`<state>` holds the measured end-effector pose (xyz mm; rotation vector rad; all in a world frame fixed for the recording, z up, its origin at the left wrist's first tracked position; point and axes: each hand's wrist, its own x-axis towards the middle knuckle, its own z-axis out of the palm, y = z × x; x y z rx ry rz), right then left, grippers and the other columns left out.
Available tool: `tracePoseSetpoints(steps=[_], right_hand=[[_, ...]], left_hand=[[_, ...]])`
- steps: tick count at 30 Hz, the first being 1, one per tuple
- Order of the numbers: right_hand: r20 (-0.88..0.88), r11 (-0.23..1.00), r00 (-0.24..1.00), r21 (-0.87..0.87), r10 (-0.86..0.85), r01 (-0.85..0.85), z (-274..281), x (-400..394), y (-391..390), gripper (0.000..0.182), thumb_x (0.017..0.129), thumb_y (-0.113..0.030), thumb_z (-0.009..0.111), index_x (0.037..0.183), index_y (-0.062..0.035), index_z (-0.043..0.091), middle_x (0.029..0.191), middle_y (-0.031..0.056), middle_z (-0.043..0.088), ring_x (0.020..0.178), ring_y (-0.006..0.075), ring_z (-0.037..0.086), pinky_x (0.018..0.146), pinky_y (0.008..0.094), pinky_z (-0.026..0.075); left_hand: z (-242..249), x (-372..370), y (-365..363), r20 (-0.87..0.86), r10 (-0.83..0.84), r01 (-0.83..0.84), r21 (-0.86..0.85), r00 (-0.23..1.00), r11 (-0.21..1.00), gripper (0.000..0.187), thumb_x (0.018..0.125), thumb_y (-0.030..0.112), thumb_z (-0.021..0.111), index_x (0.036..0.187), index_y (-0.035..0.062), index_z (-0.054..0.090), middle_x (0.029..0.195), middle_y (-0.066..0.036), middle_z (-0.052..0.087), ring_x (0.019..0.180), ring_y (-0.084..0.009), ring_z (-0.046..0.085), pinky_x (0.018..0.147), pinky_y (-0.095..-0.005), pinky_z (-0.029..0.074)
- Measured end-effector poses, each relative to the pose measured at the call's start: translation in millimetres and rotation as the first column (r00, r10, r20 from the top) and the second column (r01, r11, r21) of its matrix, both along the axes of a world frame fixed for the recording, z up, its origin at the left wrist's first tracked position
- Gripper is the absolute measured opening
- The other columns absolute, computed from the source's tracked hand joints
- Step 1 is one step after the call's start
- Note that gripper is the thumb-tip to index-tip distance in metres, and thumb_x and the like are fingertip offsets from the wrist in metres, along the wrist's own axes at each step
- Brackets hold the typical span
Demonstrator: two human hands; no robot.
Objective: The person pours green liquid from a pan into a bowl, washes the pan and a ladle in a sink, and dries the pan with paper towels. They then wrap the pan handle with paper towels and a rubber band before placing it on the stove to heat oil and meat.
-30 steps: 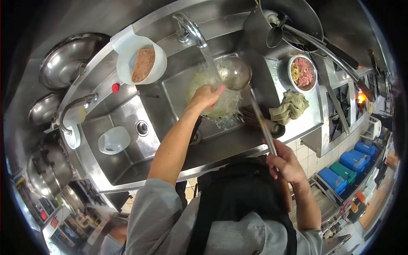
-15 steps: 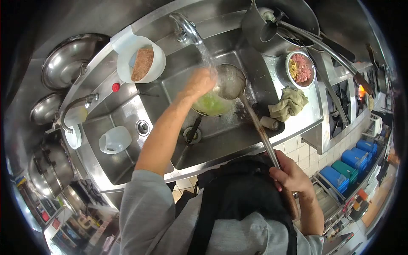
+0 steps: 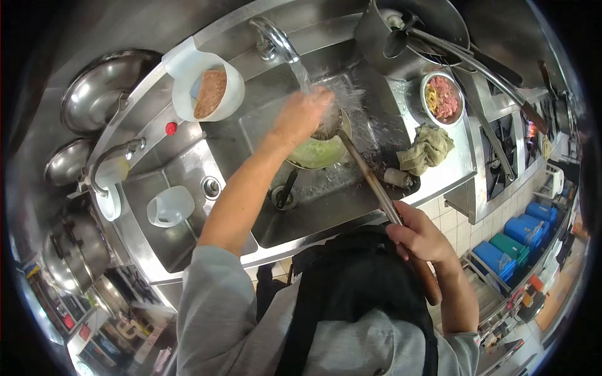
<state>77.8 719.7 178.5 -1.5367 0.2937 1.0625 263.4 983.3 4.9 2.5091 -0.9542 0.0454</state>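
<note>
My right hand is wrapped round the wooden-ended handle of a long-handled strainer. The round head lies over a bowl of greenish water in the sink, partly hidden by splashing water. My left hand is at the strainer head, under the stream from the tap. Its fingers look bent and closed, blurred by water; whatever they hold is hidden.
A metal bowl with raw meat and a crumpled cloth sit on the right counter. Behind them stands a big pot with long ladles. A white plastic container is at the back left. The left basin holds a plastic jug.
The strainer head has tilted and shifted left, lower over the bowl, and its handle has moved slightly up and left with my right hand. My left hand has moved right and up.
</note>
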Motion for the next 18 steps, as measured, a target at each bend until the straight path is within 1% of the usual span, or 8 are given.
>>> tracePoseSetpoints(steps=[2, 6, 9, 11, 12, 14, 15, 18], right_hand=[[-0.224, 0.962, 0.958, 0.165, -0.177, 0.216, -5, -2, 2, 0.048, 0.092, -0.008, 0.057, 0.137, 0.0033, 0.045, 0.074, 0.0044, 0.052, 0.048, 0.013, 0.051, 0.043, 0.0267, 0.043], [-0.406, 0.854, 0.862, 0.284, -0.305, 0.436, -8, -8, 15, 0.048, 0.091, -0.006, 0.057, 0.136, 0.0053, 0.046, 0.071, 0.0037, 0.05, 0.047, 0.0106, 0.047, 0.041, 0.0228, 0.039], [-0.391, 0.874, 0.879, 0.281, -0.273, 0.397, -7, -5, 25, 0.047, 0.091, -0.006, 0.056, 0.136, 0.0052, 0.046, 0.071, 0.0034, 0.049, 0.048, 0.0106, 0.046, 0.041, 0.0234, 0.04], [-0.369, 0.879, 0.892, 0.291, -0.262, 0.378, -9, -4, 27, 0.048, 0.091, -0.005, 0.056, 0.136, 0.0049, 0.046, 0.071, 0.0034, 0.05, 0.048, 0.0107, 0.047, 0.041, 0.0235, 0.04], [-0.35, 0.882, 0.902, 0.298, -0.254, 0.364, -10, -4, 28, 0.048, 0.091, -0.005, 0.056, 0.136, 0.0045, 0.045, 0.071, 0.0035, 0.05, 0.048, 0.0108, 0.047, 0.041, 0.0236, 0.04], [-0.312, 0.9, 0.917, 0.276, -0.248, 0.337, -6, 1, 27, 0.048, 0.09, -0.005, 0.056, 0.136, 0.0035, 0.046, 0.072, 0.0038, 0.051, 0.048, 0.0113, 0.048, 0.042, 0.0242, 0.041], [-0.275, 0.917, 0.931, 0.25, -0.242, 0.312, -5, 3, 27, 0.047, 0.09, -0.005, 0.057, 0.135, 0.0026, 0.046, 0.072, 0.0041, 0.051, 0.048, 0.0119, 0.049, 0.043, 0.0248, 0.042], [-0.184, 0.959, 0.969, 0.2, -0.166, 0.202, -5, 7, 30, 0.045, 0.091, -0.007, 0.058, 0.134, 0.0017, 0.046, 0.074, 0.003, 0.052, 0.05, 0.0115, 0.053, 0.045, 0.0257, 0.044]], left_hand=[[3, -8, -4, -0.09, 0.177, -0.171, 0.069, 0.98, 0.983, 0.041, 0.083, 0.006, 0.064, 0.124, 0.0086, 0.062, 0.13, -0.011, 0.058, 0.115, -0.0342, 0.058, 0.1, -0.0432, 0.048], [-18, -28, -10, -0.05, 0.255, -0.257, -0.043, 0.966, 0.965, 0.037, 0.084, 0.005, 0.063, 0.121, 0.0059, 0.063, 0.128, -0.012, 0.058, 0.113, -0.0354, 0.057, 0.099, -0.0455, 0.046], [-37, -42, -14, -0.103, 0.395, -0.405, -0.107, 0.913, 0.908, 0.042, 0.084, 0.004, 0.063, 0.125, 0.002, 0.057, 0.132, -0.02, 0.055, 0.118, -0.0381, 0.055, 0.1, -0.0464, 0.045], [-42, -47, -20, -0.12, 0.649, -0.651, -0.295, 0.752, 0.7, 0.047, 0.084, 0.01, 0.066, 0.129, 0.0026, 0.054, 0.135, -0.023, 0.051, 0.123, -0.0407, 0.052, 0.103, -0.0476, 0.043], [-50, -51, -20, -0.117, 0.65, -0.651, -0.295, 0.751, 0.699, 0.047, 0.084, 0.01, 0.066, 0.129, 0.0026, 0.054, 0.135, -0.023, 0.051, 0.123, -0.0407, 0.052, 0.103, -0.0476, 0.043], [-66, -60, -21, -0.354, 0.663, -0.752, -0.334, 0.659, 0.568, 0.054, 0.087, 0.018, 0.069, 0.134, 0.0003, 0.048, 0.139, -0.027, 0.046, 0.127, -0.0441, 0.048, 0.107, -0.0485, 0.04], [-64, -60, -27, -0.355, 0.663, -0.752, -0.332, 0.659, 0.569, 0.054, 0.087, 0.018, 0.069, 0.134, 0.0003, 0.048, 0.139, -0.027, 0.046, 0.127, -0.0441, 0.048, 0.107, -0.0485, 0.04], [-36, -46, -56, -0.691, 0.536, -0.862, -0.276, 0.485, 0.425, 0.071, 0.086, 0.03, 0.078, 0.136, -0.0071, 0.044, 0.137, -0.028, 0.049, 0.129, -0.0402, 0.048, 0.111, -0.0467, 0.036]])
